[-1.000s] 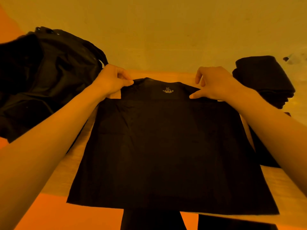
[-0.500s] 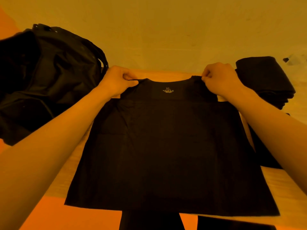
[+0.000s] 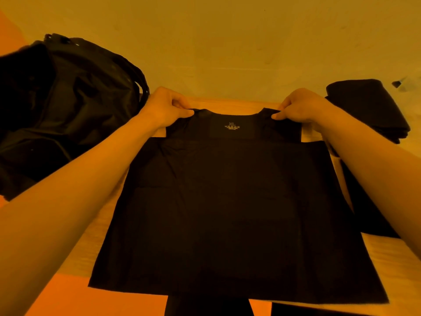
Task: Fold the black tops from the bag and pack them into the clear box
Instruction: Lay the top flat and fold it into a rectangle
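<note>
A black top (image 3: 232, 213) lies flat on the wooden table (image 3: 95, 236), neck away from me, an XL label showing inside the collar. My left hand (image 3: 165, 108) pinches the left shoulder beside the collar. My right hand (image 3: 300, 106) pinches the right shoulder. The black bag (image 3: 68, 106) slumps at the far left. A pile of folded black tops (image 3: 369, 108) sits at the far right. The clear box cannot be made out.
A plain wall runs just behind the table's far edge. More dark fabric (image 3: 369, 201) lies under my right forearm at the table's right side. The table's near edge crosses the bottom of the view, with my dark-clad legs below it.
Both hands have gone from resting beside the collar to pinching the shoulders, and the right hand has moved outward to the right. The shoulder line now looks pulled wider and straighter.
</note>
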Demonstrator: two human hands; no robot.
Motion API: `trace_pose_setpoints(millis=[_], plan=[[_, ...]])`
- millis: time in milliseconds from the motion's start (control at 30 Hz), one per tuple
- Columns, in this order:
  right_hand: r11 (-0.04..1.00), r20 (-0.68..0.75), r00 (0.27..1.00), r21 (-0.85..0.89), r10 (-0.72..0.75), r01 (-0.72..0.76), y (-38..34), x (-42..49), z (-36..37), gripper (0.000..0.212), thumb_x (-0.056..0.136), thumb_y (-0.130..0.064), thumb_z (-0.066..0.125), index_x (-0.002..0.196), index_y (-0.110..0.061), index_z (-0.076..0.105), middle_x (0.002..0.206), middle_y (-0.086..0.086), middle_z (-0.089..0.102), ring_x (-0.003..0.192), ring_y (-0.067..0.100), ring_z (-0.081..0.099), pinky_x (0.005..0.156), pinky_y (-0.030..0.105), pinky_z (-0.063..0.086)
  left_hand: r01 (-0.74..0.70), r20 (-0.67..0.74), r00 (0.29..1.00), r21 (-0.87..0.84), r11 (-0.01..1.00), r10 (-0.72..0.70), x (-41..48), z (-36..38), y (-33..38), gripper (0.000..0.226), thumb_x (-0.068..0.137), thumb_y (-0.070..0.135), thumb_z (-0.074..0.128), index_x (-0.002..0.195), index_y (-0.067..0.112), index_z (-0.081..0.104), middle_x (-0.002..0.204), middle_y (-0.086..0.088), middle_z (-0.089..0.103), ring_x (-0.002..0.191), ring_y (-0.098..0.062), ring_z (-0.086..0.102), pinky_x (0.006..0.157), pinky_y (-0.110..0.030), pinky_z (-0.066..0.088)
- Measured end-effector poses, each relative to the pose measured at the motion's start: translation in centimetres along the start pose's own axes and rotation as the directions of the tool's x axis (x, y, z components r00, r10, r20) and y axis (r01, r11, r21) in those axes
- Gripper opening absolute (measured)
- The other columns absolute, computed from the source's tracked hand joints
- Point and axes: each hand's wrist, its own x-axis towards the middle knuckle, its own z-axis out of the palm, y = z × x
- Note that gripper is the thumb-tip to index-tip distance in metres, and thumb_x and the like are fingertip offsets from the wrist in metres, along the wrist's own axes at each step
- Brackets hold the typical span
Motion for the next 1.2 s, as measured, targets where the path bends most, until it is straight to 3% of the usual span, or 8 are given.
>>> trace_pose_setpoints(millis=[100, 233, 300, 467, 733, 833, 1000, 1200], plan=[[0.994, -0.030, 0.998, 0.097, -0.046, 0.049, 0.0, -1.4, -0.8, 0.028, 0.091, -0.025, 0.072, 0.113, -0.007, 0.069, 0.115, 0.008, 0.061, 0.114, 0.026, 0.055, 0.092, 0.037, 0.043, 0.006, -0.055, 0.998, -0.114, 0.993, -0.012, -0.5, -0.6, 0.7, 0.017, 0.085, 0.020, 0.082, 0.099, 0.010, 0.078, 0.090, -0.004, 0.068, 0.079, -0.004, 0.059, 0.076, -0.019, 0.052], [0.967, -0.141, 0.982, 0.205, -0.123, 0.151, 0.9, -4.4, -1.5, 0.019, 0.084, -0.025, 0.081, 0.094, -0.014, 0.069, 0.100, 0.004, 0.067, 0.096, 0.018, 0.060, 0.078, 0.030, 0.045, -0.063, -0.137, 0.990, -0.166, 0.984, 0.040, -3.3, -2.1, 1.2, 0.014, 0.082, 0.020, 0.084, 0.093, 0.013, 0.079, 0.084, 0.004, 0.070, 0.072, 0.003, 0.062, 0.067, -0.004, 0.049], [0.954, -0.176, 0.970, 0.221, -0.167, 0.205, 1.4, -6.1, -1.5, 0.018, 0.080, -0.025, 0.084, 0.087, -0.017, 0.069, 0.089, 0.004, 0.068, 0.086, 0.015, 0.063, 0.069, 0.026, 0.045, -0.133, -0.151, 0.982, -0.125, 0.983, 0.114, -5.3, -2.8, 0.8, 0.015, 0.081, 0.021, 0.084, 0.093, 0.013, 0.080, 0.087, 0.000, 0.071, 0.072, 0.002, 0.062, 0.069, -0.008, 0.049], [0.948, -0.172, 0.939, 0.058, -0.298, 0.312, 2.6, -9.8, -0.9, 0.018, 0.077, -0.022, 0.086, 0.084, -0.023, 0.069, 0.083, -0.004, 0.068, 0.080, 0.008, 0.064, 0.071, 0.023, 0.050, -0.299, -0.078, 0.953, -0.048, 0.953, 0.294, -10.1, -2.7, -0.4, 0.014, 0.081, 0.019, 0.083, 0.094, 0.019, 0.080, 0.097, 0.005, 0.071, 0.090, -0.011, 0.068, 0.084, -0.032, 0.056], [0.882, -0.053, 0.889, -0.165, -0.454, 0.441, 5.4, -11.4, 1.9, 0.018, 0.080, -0.018, 0.082, 0.089, -0.028, 0.071, 0.085, -0.013, 0.065, 0.083, 0.001, 0.060, 0.068, 0.013, 0.042, -0.440, 0.002, 0.892, 0.239, 0.866, 0.453, -14.1, -1.5, -1.9, 0.021, 0.083, 0.025, 0.078, 0.104, 0.026, 0.076, 0.104, 0.011, 0.064, 0.096, -0.004, 0.062, 0.095, -0.007, 0.039], [0.862, -0.056, 0.874, -0.204, -0.483, 0.463, 6.1, -11.0, 2.7, 0.017, 0.081, -0.019, 0.082, 0.091, -0.027, 0.071, 0.084, -0.013, 0.063, 0.083, 0.001, 0.059, 0.071, 0.013, 0.041, -0.431, 0.076, 0.900, 0.301, 0.851, 0.429, -13.3, -1.0, -2.3, 0.050, 0.084, 0.026, 0.079, 0.132, 0.025, 0.064, 0.120, 0.008, 0.058, 0.107, -0.007, 0.056, 0.098, -0.022, 0.042], [0.801, -0.058, 0.828, -0.301, -0.557, 0.518, 6.8, -11.1, 3.0, 0.015, 0.083, -0.024, 0.079, 0.096, -0.028, 0.071, 0.088, -0.016, 0.060, 0.084, 0.000, 0.057, 0.073, 0.014, 0.040, -0.553, 0.197, 0.831, 0.384, 0.740, 0.520, -12.4, -0.5, -2.5, 0.018, 0.089, 0.029, 0.071, 0.104, 0.021, 0.077, 0.106, 0.005, 0.066, 0.099, -0.016, 0.062, 0.089, -0.049, 0.051], [0.739, -0.092, 0.766, -0.360, -0.636, 0.570, 7.4, -11.6, 3.5, 0.015, 0.083, -0.022, 0.078, 0.096, -0.028, 0.072, 0.090, -0.013, 0.062, 0.087, 0.006, 0.056, 0.081, 0.027, 0.050, -0.576, 0.109, 0.797, 0.433, 0.693, 0.594, -12.8, -0.6, -3.5, 0.014, 0.092, 0.026, 0.066, 0.100, 0.021, 0.076, 0.103, 0.005, 0.068, 0.097, -0.014, 0.062, 0.087, -0.030, 0.034]])
